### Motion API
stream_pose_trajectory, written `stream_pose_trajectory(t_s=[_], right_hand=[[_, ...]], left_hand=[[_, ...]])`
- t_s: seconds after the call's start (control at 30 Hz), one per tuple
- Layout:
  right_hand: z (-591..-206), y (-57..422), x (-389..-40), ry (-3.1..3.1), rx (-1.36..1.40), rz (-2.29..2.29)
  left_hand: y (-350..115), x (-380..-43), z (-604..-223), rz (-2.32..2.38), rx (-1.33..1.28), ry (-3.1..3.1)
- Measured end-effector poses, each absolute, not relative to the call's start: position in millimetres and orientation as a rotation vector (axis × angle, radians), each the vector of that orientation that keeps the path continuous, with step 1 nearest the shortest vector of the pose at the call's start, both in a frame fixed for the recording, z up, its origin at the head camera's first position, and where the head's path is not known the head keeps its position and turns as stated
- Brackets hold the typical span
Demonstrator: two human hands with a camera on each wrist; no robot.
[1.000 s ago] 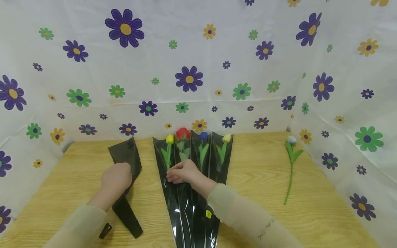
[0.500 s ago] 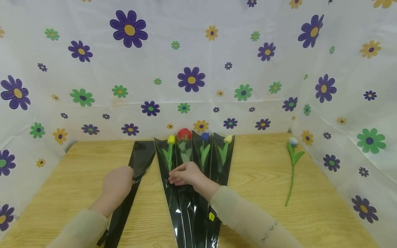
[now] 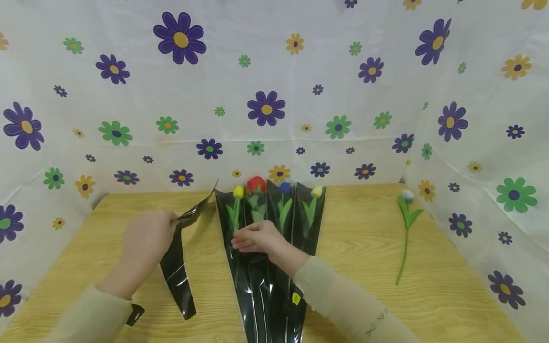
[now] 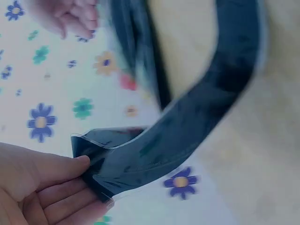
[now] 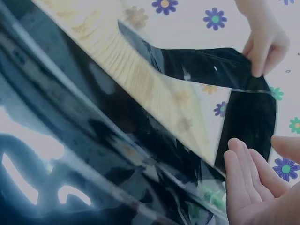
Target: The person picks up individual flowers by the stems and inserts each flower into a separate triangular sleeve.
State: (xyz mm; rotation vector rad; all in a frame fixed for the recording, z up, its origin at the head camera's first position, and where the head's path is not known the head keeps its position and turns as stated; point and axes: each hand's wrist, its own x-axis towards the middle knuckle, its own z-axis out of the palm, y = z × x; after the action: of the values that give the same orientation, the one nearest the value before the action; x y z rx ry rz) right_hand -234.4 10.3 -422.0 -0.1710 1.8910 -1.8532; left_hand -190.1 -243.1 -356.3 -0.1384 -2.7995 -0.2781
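Note:
Between thumb and fingers, my left hand pinches a black flower wrapping sleeve. The sleeve bends at the grip, one part slanting up to the right and a long strip hanging down toward the table. In the left wrist view the thumb lies over the end of the sleeve. My right hand is over several flowers in black sleeves laid side by side: a yellow tulip, a red rose, a blue flower and a cream tulip. Its fingers are straight, thumb apart, holding nothing.
A loose light-blue tulip with green leaves lies at the right of the wooden table. White cloth printed with flowers stands behind and along both sides. A black strap piece shows beside the left cuff.
My left hand drew the sleeve up and to the left; laid out along the table half a second ago, it is now lifted and folded at the grip. The right hand has hardly moved.

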Motion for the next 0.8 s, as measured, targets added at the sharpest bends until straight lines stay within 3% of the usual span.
stream_pose_trajectory(t_s=[0.2,0.5,0.8], right_hand=[[-414,10,-237,1.714,-0.103,-1.973],[-405,24,-244,1.518,0.087,-2.116],[-407,45,-259,1.463,0.494,-2.33]], left_hand=[[-216,-175,-336,-0.116,-0.253,-2.699],[-175,-153,-340,0.126,-0.499,-2.509],[-156,-142,-343,0.196,-0.677,-2.445]])
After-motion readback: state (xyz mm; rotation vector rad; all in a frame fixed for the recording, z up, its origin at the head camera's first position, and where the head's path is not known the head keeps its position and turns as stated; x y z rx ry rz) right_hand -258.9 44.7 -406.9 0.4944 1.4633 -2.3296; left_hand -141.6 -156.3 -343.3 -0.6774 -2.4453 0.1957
